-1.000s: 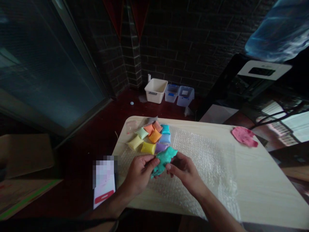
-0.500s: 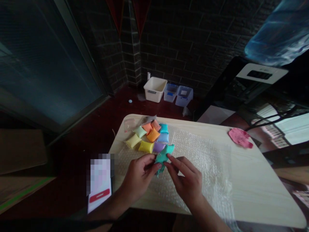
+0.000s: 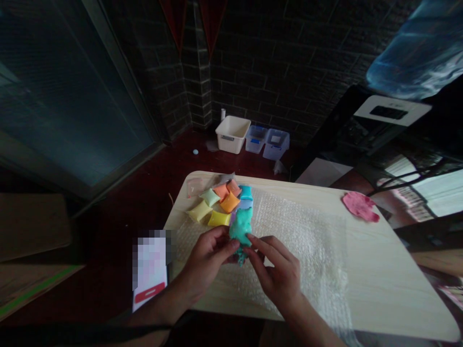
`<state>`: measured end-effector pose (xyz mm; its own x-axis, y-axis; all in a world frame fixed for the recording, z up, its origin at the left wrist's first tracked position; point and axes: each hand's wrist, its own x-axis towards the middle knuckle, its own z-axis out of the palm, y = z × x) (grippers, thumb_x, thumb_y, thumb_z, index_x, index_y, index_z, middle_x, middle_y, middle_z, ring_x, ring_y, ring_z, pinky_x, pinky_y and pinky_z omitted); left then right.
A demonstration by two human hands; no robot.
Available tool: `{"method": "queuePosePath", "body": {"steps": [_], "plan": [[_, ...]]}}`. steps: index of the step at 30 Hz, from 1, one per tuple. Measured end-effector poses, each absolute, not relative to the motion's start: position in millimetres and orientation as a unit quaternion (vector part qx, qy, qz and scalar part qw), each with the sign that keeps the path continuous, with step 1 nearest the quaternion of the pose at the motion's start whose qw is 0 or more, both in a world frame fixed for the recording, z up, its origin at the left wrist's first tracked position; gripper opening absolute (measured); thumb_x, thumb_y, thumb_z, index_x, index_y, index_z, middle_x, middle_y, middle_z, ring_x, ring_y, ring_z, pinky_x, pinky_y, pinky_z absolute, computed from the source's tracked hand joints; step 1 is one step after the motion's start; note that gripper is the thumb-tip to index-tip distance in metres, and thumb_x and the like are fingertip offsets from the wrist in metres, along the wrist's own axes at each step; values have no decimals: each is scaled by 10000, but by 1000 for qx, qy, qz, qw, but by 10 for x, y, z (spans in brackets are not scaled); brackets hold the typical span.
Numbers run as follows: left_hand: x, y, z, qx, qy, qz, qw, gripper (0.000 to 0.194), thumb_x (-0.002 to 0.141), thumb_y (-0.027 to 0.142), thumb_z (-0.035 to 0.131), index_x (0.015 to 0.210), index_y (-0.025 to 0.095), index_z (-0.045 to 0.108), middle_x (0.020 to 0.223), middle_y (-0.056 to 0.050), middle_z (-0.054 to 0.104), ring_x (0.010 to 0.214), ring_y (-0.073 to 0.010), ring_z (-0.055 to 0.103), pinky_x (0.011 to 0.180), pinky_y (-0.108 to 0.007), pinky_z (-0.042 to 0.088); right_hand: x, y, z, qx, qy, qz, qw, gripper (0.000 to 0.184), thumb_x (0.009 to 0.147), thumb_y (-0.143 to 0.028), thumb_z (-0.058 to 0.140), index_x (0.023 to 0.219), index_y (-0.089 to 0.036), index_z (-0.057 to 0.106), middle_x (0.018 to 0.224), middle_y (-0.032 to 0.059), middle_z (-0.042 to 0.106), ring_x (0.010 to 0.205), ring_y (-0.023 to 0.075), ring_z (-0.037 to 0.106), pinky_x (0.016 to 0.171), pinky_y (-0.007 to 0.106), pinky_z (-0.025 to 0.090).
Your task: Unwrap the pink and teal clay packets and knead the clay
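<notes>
Both my hands hold a lump of teal clay [image 3: 240,226] upright above a sheet of bubble wrap [image 3: 300,241] on a pale wooden table [image 3: 379,270]. My left hand [image 3: 208,258] pinches its lower left side with thumb and fingers. My right hand [image 3: 278,272] pinches the lower right side, index finger and thumb on the clay. Just beyond the clay lie several small coloured packets [image 3: 220,202]: yellow, green, orange, blue, purple.
A flat pink clay piece [image 3: 360,206] lies at the table's far right. A phone [image 3: 150,270] stands at the left table edge. On the dark red floor behind are a white bin [image 3: 232,135] and two clear boxes [image 3: 267,142].
The teal clay has been turned from lying slantwise to standing upright between my fingers. My right hand has closed in on it again after opening slightly.
</notes>
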<state>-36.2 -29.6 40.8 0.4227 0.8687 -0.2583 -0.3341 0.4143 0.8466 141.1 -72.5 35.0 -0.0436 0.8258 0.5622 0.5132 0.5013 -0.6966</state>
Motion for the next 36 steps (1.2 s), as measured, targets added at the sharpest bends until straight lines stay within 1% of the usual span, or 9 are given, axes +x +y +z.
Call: {"method": "queuePosePath", "body": {"steps": [7,12,17,19,24,27,30,33,36], "plan": [[-355,-311,410,411,348,384,750,490,873,301,794,1300,168,595,1018,-96,755,893,-207,716,734,-292,592,1413,-736,390,-499,-675,178,513,429,956,-136,665,1354,-298,666,850,42,713,657,179,665,614,311,584],[-346,-328,393,423,332,384,751,467,906,342,756,1304,182,572,1068,-92,723,871,-190,696,714,-295,602,1408,-712,374,-519,-644,213,520,390,943,-162,705,1313,-287,689,824,21,743,619,154,666,599,286,569],[-326,-339,381,441,353,383,732,413,914,396,737,1219,175,567,1002,-61,704,774,-158,673,682,-290,593,1395,-703,356,-536,-619,245,520,151,923,-230,745,1070,-229,778,783,30,756,605,162,682,562,286,562],[-325,-355,369,449,354,383,726,372,935,402,709,1190,172,564,968,-48,699,756,-151,661,678,-284,577,1381,-712,348,-543,-607,258,520,106,922,-248,747,1017,-217,785,771,32,758,592,164,684,545,284,559],[-348,-378,356,477,361,385,703,316,978,398,646,1200,189,564,1055,-59,692,914,-189,653,778,-307,539,1367,-700,380,-546,-605,265,515,57,922,-258,747,940,-215,780,755,23,758,588,150,672,532,256,540],[-369,-369,379,500,373,383,682,280,976,378,647,1183,202,578,1117,-60,690,1039,-216,637,895,-331,498,1389,-663,411,-540,-620,260,506,57,914,-263,757,884,-214,761,756,20,748,600,141,651,550,242,532],[-383,-361,404,501,377,370,686,278,983,389,628,1181,198,587,1109,-65,695,1025,-222,629,890,-338,484,1404,-647,393,-534,-625,271,501,79,913,-275,758,870,-211,740,775,25,735,616,139,635,566,241,522],[-384,-358,402,509,387,362,678,292,985,403,624,1186,195,587,1078,-60,686,1016,-223,618,882,-341,475,1390,-661,337,-531,-597,336,499,125,924,-315,743,875,-203,719,767,29,712,596,138,621,533,242,497],[-371,-357,373,538,379,359,662,375,910,397,737,1185,197,579,1084,-50,668,1029,-224,612,895,-339,473,1354,-675,309,-523,-539,421,509,204,901,-375,763,845,-187,709,738,34,689,577,140,607,506,242,480]]}}
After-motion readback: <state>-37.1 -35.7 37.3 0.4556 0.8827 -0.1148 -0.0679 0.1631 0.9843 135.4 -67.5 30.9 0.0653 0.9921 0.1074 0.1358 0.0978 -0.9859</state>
